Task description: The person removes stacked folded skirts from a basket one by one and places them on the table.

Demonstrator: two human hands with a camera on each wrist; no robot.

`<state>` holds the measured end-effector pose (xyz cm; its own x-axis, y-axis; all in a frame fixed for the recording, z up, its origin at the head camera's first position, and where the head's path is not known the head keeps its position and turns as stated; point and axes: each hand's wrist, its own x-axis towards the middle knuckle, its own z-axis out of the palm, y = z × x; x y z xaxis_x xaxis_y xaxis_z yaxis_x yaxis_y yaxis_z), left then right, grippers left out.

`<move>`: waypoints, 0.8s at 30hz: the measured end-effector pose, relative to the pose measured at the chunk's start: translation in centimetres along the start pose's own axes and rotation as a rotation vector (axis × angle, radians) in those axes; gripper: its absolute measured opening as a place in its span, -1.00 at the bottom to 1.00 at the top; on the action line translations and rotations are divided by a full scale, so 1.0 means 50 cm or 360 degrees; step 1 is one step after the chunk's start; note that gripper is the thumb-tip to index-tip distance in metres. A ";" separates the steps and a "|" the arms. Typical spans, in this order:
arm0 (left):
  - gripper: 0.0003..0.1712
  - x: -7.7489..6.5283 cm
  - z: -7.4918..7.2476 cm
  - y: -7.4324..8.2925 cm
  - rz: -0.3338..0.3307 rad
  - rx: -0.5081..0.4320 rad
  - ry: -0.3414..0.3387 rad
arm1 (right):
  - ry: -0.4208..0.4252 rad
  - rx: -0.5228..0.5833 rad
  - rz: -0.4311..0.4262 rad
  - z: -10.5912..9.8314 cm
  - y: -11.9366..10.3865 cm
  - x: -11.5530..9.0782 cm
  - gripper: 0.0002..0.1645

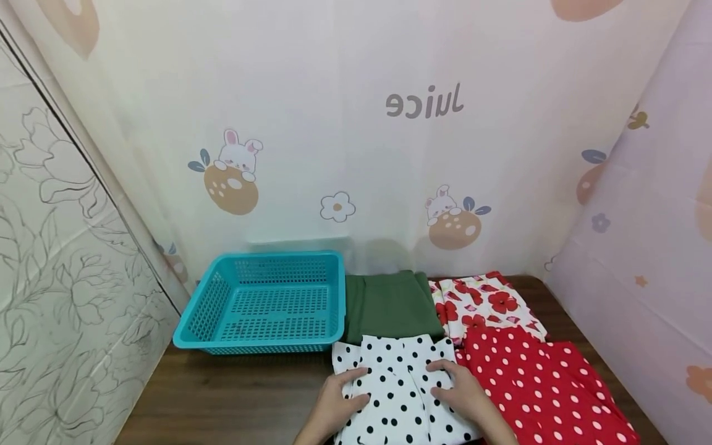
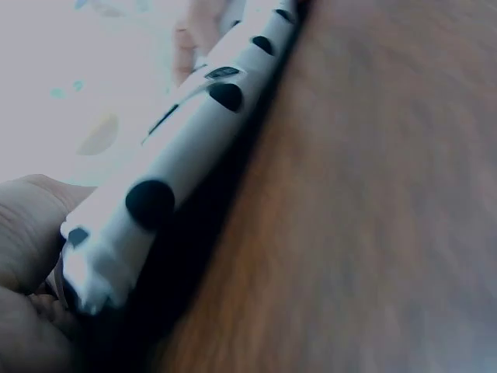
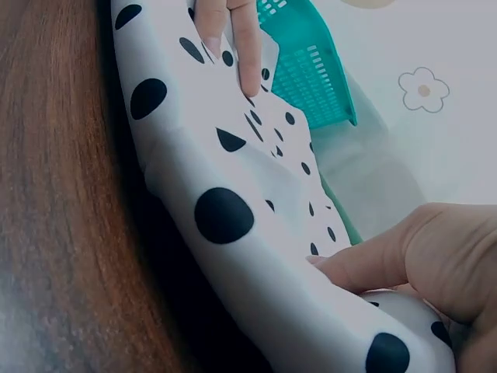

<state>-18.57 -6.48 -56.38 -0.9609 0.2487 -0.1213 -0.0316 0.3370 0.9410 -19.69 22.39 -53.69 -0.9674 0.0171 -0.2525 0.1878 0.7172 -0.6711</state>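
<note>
A folded white garment with black polka dots (image 1: 389, 395) lies at the front of the table, with creases on its upper face. My left hand (image 1: 335, 402) grips its left side, thumb and a finger lying over the top. On the opposite side my right hand (image 1: 463, 390) holds the cloth in the same way. The right wrist view shows the right thumb (image 3: 373, 260) pressed on the fabric. In the left wrist view the rounded front fold (image 2: 178, 167) runs between both hands, with dark shadow beneath. The remaining fingers are mostly hidden by cloth.
A turquoise plastic basket (image 1: 261, 343) stands at the back left with nothing in it. Behind the dotted garment lies folded green cloth (image 1: 392, 306). Red floral fabric (image 1: 489, 303) and red polka-dot fabric (image 1: 539, 383) lie to the right. Printed curtains (image 1: 345, 142) border the brown wooden table (image 1: 222, 395).
</note>
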 end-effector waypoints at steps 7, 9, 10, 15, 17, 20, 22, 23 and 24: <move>-0.45 -0.013 -0.013 -0.010 0.0072 0.0047 -0.0002 | -0.0032 0.0009 0.0039 0.013 -0.002 -0.001 -0.53; -0.45 -0.016 -0.018 -0.011 0.0077 0.0077 0.0049 | -0.0028 0.0000 0.0034 0.015 -0.004 -0.001 -0.52; -0.45 -0.018 -0.022 -0.011 0.0078 0.0099 0.0079 | -0.0025 -0.0002 0.0032 0.015 -0.005 -0.001 -0.52; -0.45 -0.033 -0.057 -0.009 0.0140 0.0246 0.0223 | -0.0016 0.0015 0.0020 0.000 -0.010 -0.012 -0.51; -0.43 -0.041 -0.072 -0.006 0.0176 0.0313 0.0245 | -0.0006 0.0027 0.0003 -0.013 -0.010 -0.021 -0.51; -0.40 -0.060 -0.092 0.008 0.0233 0.0441 0.0217 | 0.0008 0.0010 -0.0017 -0.039 -0.013 -0.034 -0.50; -0.39 -0.075 -0.109 0.021 0.0271 0.0565 0.0171 | 0.0010 -0.0018 -0.0022 -0.057 -0.019 -0.039 -0.48; -0.38 -0.084 -0.120 0.028 0.0306 0.0621 0.0141 | 0.0008 -0.0030 -0.0034 -0.067 -0.023 -0.041 -0.46; -0.38 -0.093 -0.132 0.036 0.0350 0.0667 0.0113 | 0.0009 -0.0044 -0.0046 -0.077 -0.028 -0.041 -0.43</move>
